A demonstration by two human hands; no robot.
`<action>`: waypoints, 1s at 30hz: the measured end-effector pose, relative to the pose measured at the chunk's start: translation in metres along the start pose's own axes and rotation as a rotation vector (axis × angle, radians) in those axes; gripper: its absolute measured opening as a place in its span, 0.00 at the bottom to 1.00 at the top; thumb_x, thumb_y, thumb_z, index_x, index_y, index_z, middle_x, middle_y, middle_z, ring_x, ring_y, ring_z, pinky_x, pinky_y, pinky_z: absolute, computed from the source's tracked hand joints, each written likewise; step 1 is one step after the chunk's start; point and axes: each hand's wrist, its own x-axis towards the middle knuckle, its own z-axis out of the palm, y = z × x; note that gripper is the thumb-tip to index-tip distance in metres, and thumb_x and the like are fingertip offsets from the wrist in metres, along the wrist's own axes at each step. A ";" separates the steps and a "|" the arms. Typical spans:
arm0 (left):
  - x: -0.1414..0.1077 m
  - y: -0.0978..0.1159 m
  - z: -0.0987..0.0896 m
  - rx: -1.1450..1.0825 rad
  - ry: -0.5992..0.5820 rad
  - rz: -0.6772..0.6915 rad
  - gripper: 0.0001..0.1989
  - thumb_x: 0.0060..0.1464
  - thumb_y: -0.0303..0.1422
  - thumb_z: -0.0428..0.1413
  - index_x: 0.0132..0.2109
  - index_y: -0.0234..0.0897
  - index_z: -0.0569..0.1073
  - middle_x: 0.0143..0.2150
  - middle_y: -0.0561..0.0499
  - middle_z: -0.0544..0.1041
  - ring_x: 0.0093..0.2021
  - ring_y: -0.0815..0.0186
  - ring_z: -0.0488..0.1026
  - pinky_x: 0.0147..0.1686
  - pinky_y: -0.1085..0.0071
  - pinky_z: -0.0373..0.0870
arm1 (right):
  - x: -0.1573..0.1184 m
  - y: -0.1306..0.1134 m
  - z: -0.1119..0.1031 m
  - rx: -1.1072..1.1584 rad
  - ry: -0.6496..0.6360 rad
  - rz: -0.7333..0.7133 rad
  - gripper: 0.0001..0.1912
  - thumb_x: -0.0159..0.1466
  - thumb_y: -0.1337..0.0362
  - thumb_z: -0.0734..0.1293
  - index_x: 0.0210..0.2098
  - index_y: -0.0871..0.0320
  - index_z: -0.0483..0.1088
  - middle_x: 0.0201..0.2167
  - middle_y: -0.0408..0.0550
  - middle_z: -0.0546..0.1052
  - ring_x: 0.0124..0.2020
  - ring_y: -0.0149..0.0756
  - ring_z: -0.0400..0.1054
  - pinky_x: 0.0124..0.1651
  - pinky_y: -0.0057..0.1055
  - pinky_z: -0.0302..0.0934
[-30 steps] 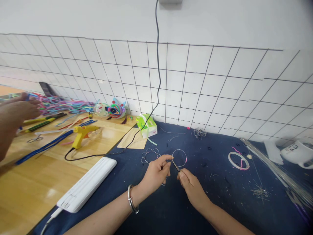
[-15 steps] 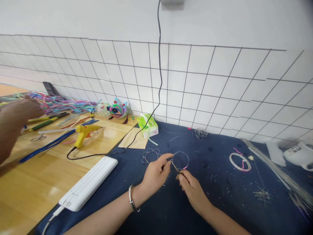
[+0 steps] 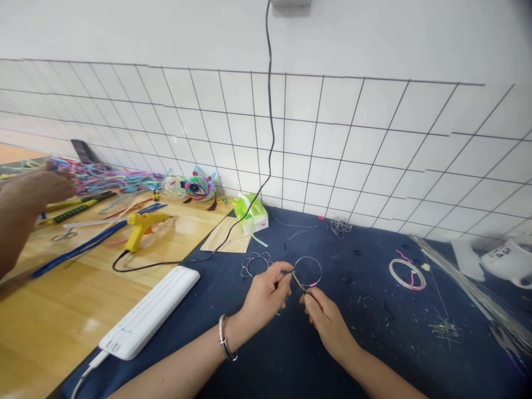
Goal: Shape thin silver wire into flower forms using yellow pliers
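Observation:
My left hand (image 3: 266,296), with a silver bangle at the wrist, is closed in a pinch at the left side of a thin wire ring (image 3: 321,267). The wire between these fingertips is mostly hidden. In my right hand (image 3: 326,317) is a slim, pliers-like metal tool (image 3: 298,282), its tip meeting the ring's left side beside my left fingers. A bit of pink (image 3: 312,285) sits on the lower part of the ring. Just behind my left hand, a flower-shaped wire piece (image 3: 249,258) lies on the dark blue cloth (image 3: 357,354).
A white power strip (image 3: 153,310) and yellow glue gun (image 3: 139,230) lie to the left, with a black cord crossing. Another person's hand (image 3: 37,191) reaches over colourful pipe cleaners (image 3: 112,176). At right are a white coil (image 3: 391,270), wire lengths (image 3: 461,280) and a mug (image 3: 505,260).
Both hands stay in almost the same place. The tool's tip and the ring have shifted very slightly by my left fingertips.

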 end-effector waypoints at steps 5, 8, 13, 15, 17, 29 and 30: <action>0.001 0.001 0.000 -0.023 0.002 -0.010 0.11 0.56 0.37 0.46 0.43 0.38 0.66 0.23 0.57 0.71 0.16 0.74 0.67 0.19 0.78 0.62 | 0.000 0.002 0.000 -0.021 0.006 -0.013 0.15 0.64 0.55 0.52 0.32 0.58 0.63 0.26 0.41 0.65 0.27 0.29 0.59 0.30 0.26 0.54; 0.001 0.001 0.000 -0.041 0.006 -0.016 0.11 0.56 0.37 0.46 0.42 0.37 0.66 0.23 0.57 0.71 0.16 0.74 0.67 0.18 0.79 0.61 | 0.000 0.003 0.000 -0.081 0.041 -0.045 0.15 0.65 0.57 0.52 0.33 0.58 0.64 0.27 0.42 0.66 0.29 0.30 0.60 0.33 0.27 0.55; 0.001 0.002 0.001 -0.082 0.015 -0.024 0.10 0.55 0.37 0.47 0.40 0.36 0.65 0.23 0.56 0.71 0.16 0.74 0.68 0.19 0.79 0.62 | 0.001 0.007 0.000 -0.254 0.151 -0.161 0.13 0.64 0.59 0.53 0.36 0.57 0.64 0.33 0.46 0.69 0.36 0.34 0.62 0.40 0.30 0.56; 0.001 0.002 0.002 -0.112 0.011 -0.034 0.10 0.55 0.38 0.47 0.40 0.36 0.63 0.23 0.57 0.71 0.16 0.74 0.68 0.19 0.79 0.63 | 0.002 0.009 0.000 -0.310 0.171 -0.173 0.12 0.64 0.60 0.53 0.38 0.57 0.64 0.34 0.47 0.69 0.36 0.34 0.63 0.41 0.31 0.56; 0.001 0.002 0.003 -0.142 -0.018 -0.048 0.10 0.56 0.38 0.47 0.38 0.36 0.63 0.23 0.56 0.71 0.17 0.74 0.68 0.19 0.79 0.62 | 0.002 0.009 -0.001 -0.355 0.175 -0.184 0.12 0.64 0.61 0.53 0.38 0.57 0.64 0.34 0.47 0.68 0.36 0.35 0.63 0.41 0.32 0.56; 0.000 -0.002 0.007 -0.268 -0.096 -0.063 0.13 0.57 0.40 0.45 0.35 0.34 0.64 0.26 0.52 0.73 0.19 0.74 0.70 0.20 0.78 0.64 | 0.003 0.012 -0.001 -0.480 0.195 -0.236 0.11 0.64 0.62 0.52 0.37 0.57 0.64 0.31 0.48 0.66 0.35 0.35 0.61 0.39 0.33 0.56; -0.001 -0.002 0.007 -0.265 -0.096 -0.061 0.13 0.57 0.40 0.45 0.35 0.34 0.64 0.26 0.52 0.73 0.19 0.74 0.70 0.20 0.78 0.63 | 0.003 0.013 -0.001 -0.474 0.193 -0.236 0.11 0.64 0.62 0.52 0.37 0.57 0.64 0.31 0.48 0.66 0.34 0.35 0.61 0.39 0.33 0.56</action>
